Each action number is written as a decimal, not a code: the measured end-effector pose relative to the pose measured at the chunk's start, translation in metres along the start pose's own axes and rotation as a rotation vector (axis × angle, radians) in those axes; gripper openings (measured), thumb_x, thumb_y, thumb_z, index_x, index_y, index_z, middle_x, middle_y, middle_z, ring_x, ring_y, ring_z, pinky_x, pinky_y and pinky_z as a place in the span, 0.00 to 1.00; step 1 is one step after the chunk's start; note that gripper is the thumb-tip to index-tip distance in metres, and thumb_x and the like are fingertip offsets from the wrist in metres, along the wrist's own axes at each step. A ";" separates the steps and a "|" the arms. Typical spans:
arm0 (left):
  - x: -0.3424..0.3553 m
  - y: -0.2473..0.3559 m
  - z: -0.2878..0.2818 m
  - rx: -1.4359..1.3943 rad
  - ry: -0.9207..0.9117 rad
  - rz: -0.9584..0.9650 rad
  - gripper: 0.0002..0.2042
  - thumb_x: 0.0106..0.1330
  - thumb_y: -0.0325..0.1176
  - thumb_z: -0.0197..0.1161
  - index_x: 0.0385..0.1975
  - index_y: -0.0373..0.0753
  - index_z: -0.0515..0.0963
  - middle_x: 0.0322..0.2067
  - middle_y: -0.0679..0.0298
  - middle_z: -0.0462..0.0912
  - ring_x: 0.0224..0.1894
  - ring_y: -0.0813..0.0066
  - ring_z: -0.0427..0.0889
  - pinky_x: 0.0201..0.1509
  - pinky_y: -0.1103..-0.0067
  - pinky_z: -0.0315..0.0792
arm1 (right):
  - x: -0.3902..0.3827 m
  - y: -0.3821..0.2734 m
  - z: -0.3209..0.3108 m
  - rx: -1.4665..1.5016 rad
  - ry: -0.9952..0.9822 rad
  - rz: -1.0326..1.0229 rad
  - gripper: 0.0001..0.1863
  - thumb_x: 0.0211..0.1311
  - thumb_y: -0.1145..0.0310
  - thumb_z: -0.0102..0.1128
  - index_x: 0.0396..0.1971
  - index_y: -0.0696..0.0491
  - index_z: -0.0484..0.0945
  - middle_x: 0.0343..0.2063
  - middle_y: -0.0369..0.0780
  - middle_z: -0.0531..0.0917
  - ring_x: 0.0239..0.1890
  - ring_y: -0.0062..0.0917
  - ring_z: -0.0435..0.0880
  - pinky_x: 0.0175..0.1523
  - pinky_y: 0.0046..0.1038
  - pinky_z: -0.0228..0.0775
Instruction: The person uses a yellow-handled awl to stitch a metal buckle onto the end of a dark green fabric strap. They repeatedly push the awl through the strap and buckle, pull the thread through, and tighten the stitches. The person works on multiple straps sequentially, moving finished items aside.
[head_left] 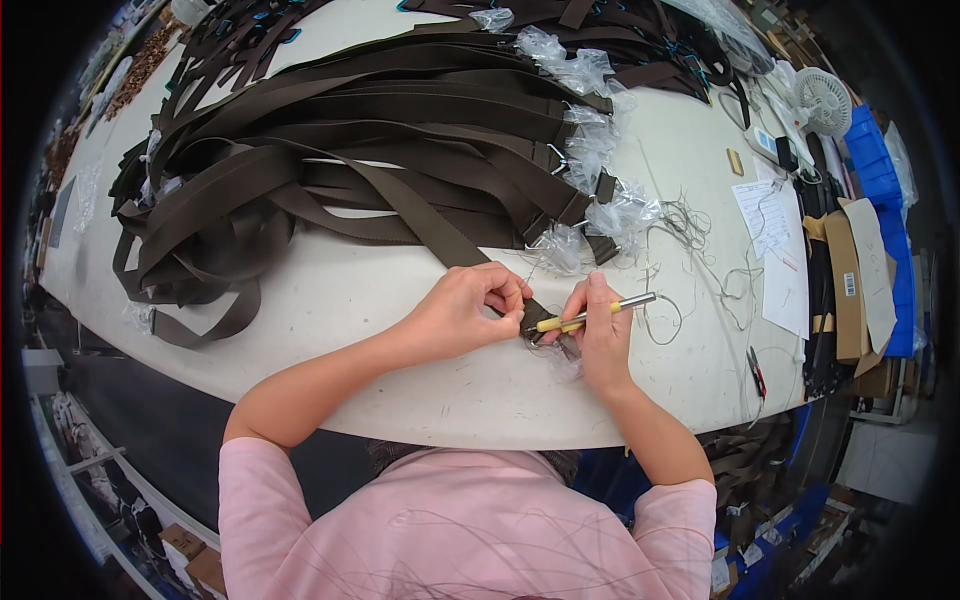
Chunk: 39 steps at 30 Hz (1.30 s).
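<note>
An olive-brown strap (440, 235) runs down from the pile to the table's front middle, where its end has a metal fitting and clear plastic. My left hand (470, 310) is closed in a pinch over that end, by some fine thread; what it grips is too small to make out. My right hand (600, 335) holds a slim yellow and silver pen-like tool (550, 324), its yellow end at the strap just right of my left fingers.
More straps (330, 110), some with plastic-wrapped ends (590, 150), cover the back of the white table (420, 400). Rightward lie loose threads (690, 225), papers (765, 220), red-handled snips (755, 370), a small fan (822, 100), cardboard (845, 285) and blue bins (870, 150).
</note>
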<state>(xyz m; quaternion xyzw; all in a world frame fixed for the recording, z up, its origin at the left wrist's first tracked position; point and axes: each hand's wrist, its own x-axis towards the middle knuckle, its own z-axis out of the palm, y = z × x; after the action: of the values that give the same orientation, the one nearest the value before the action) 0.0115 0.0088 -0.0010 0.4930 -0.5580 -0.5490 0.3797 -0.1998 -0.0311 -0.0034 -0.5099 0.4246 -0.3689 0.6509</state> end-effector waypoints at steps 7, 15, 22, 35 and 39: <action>-0.001 0.002 0.000 0.001 0.005 -0.025 0.05 0.62 0.24 0.66 0.27 0.34 0.76 0.46 0.55 0.83 0.48 0.74 0.84 0.57 0.76 0.78 | 0.000 0.000 0.000 0.003 -0.010 -0.001 0.29 0.82 0.50 0.40 0.23 0.57 0.72 0.18 0.37 0.77 0.18 0.20 0.81 0.24 0.18 0.66; -0.001 0.002 0.000 -0.006 0.009 -0.020 0.05 0.61 0.24 0.66 0.27 0.34 0.76 0.45 0.55 0.83 0.48 0.74 0.84 0.57 0.76 0.78 | 0.001 0.001 -0.001 -0.039 -0.010 -0.012 0.30 0.81 0.49 0.41 0.23 0.56 0.73 0.18 0.36 0.77 0.19 0.19 0.81 0.25 0.17 0.63; 0.000 0.002 0.001 -0.006 0.013 -0.033 0.05 0.61 0.24 0.66 0.27 0.33 0.76 0.45 0.55 0.83 0.48 0.75 0.84 0.56 0.77 0.78 | 0.001 0.000 -0.001 -0.034 -0.020 0.010 0.30 0.81 0.49 0.41 0.23 0.56 0.73 0.17 0.36 0.77 0.19 0.18 0.80 0.25 0.18 0.63; -0.002 0.002 0.002 0.008 0.051 -0.016 0.03 0.64 0.22 0.63 0.33 0.34 0.75 0.48 0.55 0.83 0.47 0.74 0.84 0.53 0.77 0.78 | 0.002 -0.001 -0.002 -0.148 0.019 -0.021 0.29 0.82 0.51 0.39 0.22 0.56 0.73 0.18 0.35 0.75 0.18 0.18 0.80 0.24 0.17 0.67; -0.009 0.012 0.004 0.455 0.280 0.313 0.09 0.64 0.18 0.61 0.42 0.34 0.74 0.55 0.53 0.78 0.43 0.67 0.85 0.47 0.76 0.80 | 0.013 -0.012 -0.015 0.113 0.253 -0.186 0.27 0.82 0.55 0.37 0.18 0.52 0.66 0.16 0.33 0.66 0.12 0.14 0.58 0.21 0.23 0.72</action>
<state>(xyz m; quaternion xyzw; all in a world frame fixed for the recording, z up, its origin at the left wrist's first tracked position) 0.0082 0.0175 0.0112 0.5444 -0.6779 -0.2717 0.4127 -0.2090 -0.0508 0.0038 -0.4589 0.4329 -0.5121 0.5829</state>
